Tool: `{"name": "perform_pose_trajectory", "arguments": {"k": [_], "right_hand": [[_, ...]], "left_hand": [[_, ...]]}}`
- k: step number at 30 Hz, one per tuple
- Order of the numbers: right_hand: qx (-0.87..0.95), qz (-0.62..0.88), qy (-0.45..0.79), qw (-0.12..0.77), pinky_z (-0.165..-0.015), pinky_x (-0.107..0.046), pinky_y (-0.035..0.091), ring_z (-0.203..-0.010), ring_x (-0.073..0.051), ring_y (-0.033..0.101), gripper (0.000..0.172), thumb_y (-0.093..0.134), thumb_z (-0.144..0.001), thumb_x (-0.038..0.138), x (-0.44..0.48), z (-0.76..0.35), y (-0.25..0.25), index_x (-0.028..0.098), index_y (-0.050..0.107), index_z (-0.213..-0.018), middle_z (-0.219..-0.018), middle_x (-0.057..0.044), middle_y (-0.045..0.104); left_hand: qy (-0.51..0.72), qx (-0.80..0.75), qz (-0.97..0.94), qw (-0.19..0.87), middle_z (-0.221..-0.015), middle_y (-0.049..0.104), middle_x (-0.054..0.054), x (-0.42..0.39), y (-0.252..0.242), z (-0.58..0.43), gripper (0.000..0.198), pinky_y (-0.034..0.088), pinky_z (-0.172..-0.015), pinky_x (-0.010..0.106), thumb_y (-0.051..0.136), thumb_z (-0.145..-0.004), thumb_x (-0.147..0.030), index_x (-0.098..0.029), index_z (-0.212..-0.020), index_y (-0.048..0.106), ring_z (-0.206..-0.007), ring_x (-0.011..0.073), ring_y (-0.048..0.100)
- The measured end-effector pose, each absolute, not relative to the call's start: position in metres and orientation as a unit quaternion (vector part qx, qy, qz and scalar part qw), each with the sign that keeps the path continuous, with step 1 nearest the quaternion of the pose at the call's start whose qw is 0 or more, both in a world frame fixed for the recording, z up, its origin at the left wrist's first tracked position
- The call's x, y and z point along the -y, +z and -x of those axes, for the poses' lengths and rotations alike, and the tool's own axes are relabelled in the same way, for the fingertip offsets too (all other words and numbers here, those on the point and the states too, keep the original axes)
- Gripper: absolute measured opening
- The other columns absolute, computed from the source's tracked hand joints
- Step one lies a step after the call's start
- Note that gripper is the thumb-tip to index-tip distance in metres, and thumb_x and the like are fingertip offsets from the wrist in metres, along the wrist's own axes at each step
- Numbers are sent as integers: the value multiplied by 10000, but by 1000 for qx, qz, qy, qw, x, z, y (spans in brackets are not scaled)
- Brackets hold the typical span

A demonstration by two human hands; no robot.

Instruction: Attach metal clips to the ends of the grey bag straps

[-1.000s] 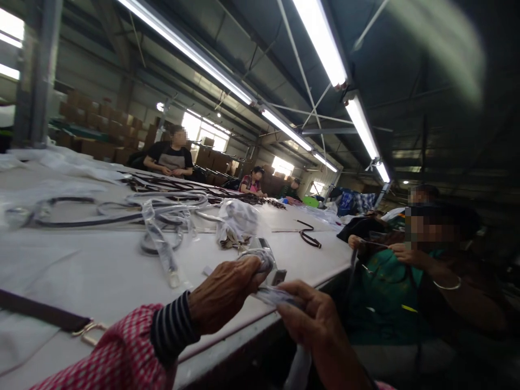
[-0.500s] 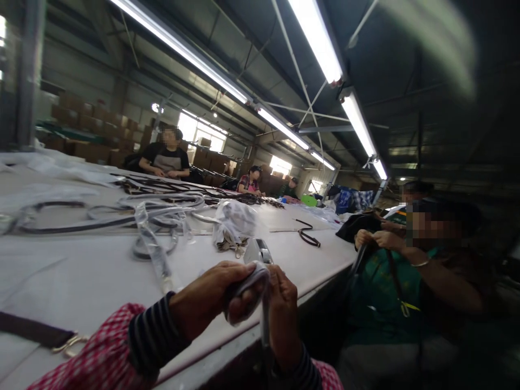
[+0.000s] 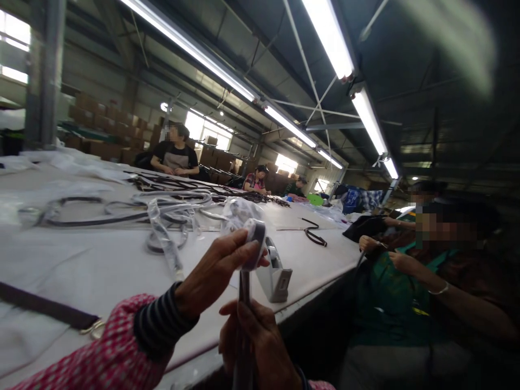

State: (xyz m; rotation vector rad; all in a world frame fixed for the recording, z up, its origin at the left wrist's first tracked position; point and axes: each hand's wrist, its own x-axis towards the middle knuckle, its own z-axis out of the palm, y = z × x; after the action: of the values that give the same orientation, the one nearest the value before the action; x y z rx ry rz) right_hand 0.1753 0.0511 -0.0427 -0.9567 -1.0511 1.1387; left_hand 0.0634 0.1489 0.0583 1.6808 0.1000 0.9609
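My left hand [image 3: 211, 273] is closed round the upper end of a plastic-wrapped strap [image 3: 254, 241], lifted above the white table [image 3: 101, 271]. My right hand [image 3: 255, 341] grips the same strap lower down, where it hangs straight down near the table's front edge. A grey tape dispenser [image 3: 276, 273] stands on the table just behind my hands. A brown strap with a metal ring [image 3: 52, 311] lies at the near left.
Several dark straps in clear plastic sleeves [image 3: 162, 211] and a crumpled plastic bag [image 3: 239, 208] lie mid-table. A person in green [image 3: 410, 292] sits at the right working a strap. Other people [image 3: 176, 151] sit along the far side. Cardboard boxes [image 3: 101, 119] are stacked behind.
My left hand has risen with the strap's end while my right hand slid down along it. The tape dispenser, hidden before, now shows behind my hands.
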Motion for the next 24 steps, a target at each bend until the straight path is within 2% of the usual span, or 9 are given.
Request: {"name": "perform_pose_trajectory", "arguments": {"k": [2,5,8,11,14,16,20,22,24], "right_hand": [[443,401,544,590,-333,-175,341,-335,-98,493,480,590,-931,596,-42,-182,-34,126,614,-1025,-556,-22,657],[442,416,560,564,-291,-171,298,-272,-84,400,484,558,-942,613,-27,-194,-17,136,606,-1001,-477,18,601],[457,472,524,543,-298,-156,236,-282,-55,333,421,544,-969,562,-11,-210,2,147,605,-943,-460,49,549],[477,522,495,505,-336,-152,177,-329,-29,301,336,655,-921,461,-2,-229,17,151,592,-1035,-528,61,566],[480,553,459,503,-398,-159,189,-409,-33,309,459,781,-812,378,0,-251,22,156,563,-1151,-578,90,528],[489,570,424,506,-436,-171,201,-457,-44,318,453,807,-785,375,-3,-264,18,159,583,-1113,-587,101,486],[565,617,283,468,-545,-219,350,-587,-104,475,301,750,-852,430,-16,-282,-4,150,667,-925,-649,39,572],[620,629,178,434,-660,-255,415,-702,-139,557,284,687,-913,437,-24,-285,-20,158,689,-860,-732,6,625],[665,625,87,400,-722,-271,426,-759,-152,590,309,600,-980,433,-32,-284,-36,169,691,-846,-785,-7,633]], "left_hand": [[419,-56,-816,394,-918,667,52,-151,44,-70,209,472,-776,323,468,-1028,-337,-185,-924,565,-861,214,636],[390,-16,-908,156,-870,598,51,-155,22,-80,103,361,-642,332,458,-988,-218,-201,-888,475,-717,194,522],[333,18,-941,46,-884,596,65,-157,8,-85,97,313,-627,344,410,-965,-131,-194,-920,467,-710,205,502],[288,-3,-957,43,-878,611,67,-159,3,-86,170,312,-624,340,357,-1035,-215,-190,-923,482,-711,211,538],[241,-37,-967,77,-857,633,56,-162,1,-86,369,311,-605,324,411,-1034,-526,-196,-905,511,-692,212,577],[213,-41,-972,88,-843,643,49,-164,-2,-87,459,310,-598,313,431,-988,-638,-200,-887,522,-687,210,593],[194,-55,-976,80,-782,643,44,-168,-10,-91,464,273,-573,303,448,-984,-628,-200,-829,539,-649,202,591],[188,-68,-976,85,-698,610,31,-172,-14,-91,471,231,-562,311,419,-1005,-592,-201,-776,548,-597,191,557],[178,-79,-974,114,-596,532,6,-177,-18,-92,511,198,-555,313,413,-1001,-602,-201,-709,537,-534,169,493]]}}
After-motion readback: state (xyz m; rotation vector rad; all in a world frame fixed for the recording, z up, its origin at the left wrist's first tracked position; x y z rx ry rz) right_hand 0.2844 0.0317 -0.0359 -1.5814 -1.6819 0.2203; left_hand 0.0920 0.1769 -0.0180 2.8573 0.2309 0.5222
